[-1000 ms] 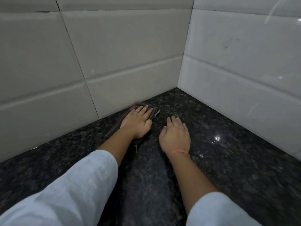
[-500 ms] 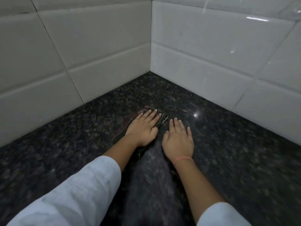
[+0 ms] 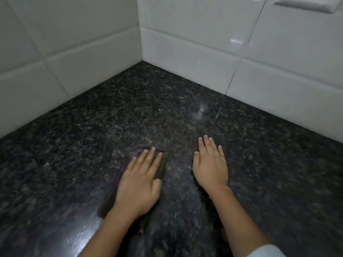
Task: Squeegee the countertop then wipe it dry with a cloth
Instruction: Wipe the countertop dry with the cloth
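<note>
I am pressing my left hand (image 3: 138, 184) flat on the cloth (image 3: 163, 168), fingers stretched forward and slightly fanned, palm down. The cloth is dark (it nearly blends into the stone), and only its edges are showing around the hand: a strip past the thumb side, a reddish-hemmed corner beyond the fingertips, and a dark edge trailing back beside the wrist. It is lying flat on the countertop (image 3: 278, 164), well short of the corner where the walls meet. The hand is blurring in the picture, so finer detail of the fabric is not readable.

My right hand (image 3: 210, 166) is resting just beside it, palm down on the bare stone, fingers straight and close together, holding nothing. A thin band is sitting at that wrist, and a pale sleeve cuff (image 3: 263, 252) is showing at the lower edge.

The countertop is speckled black granite, glinting with wet-looking shine near the lower left. White wall tiles (image 3: 194, 52) are enclosing the corner beyond.
</note>
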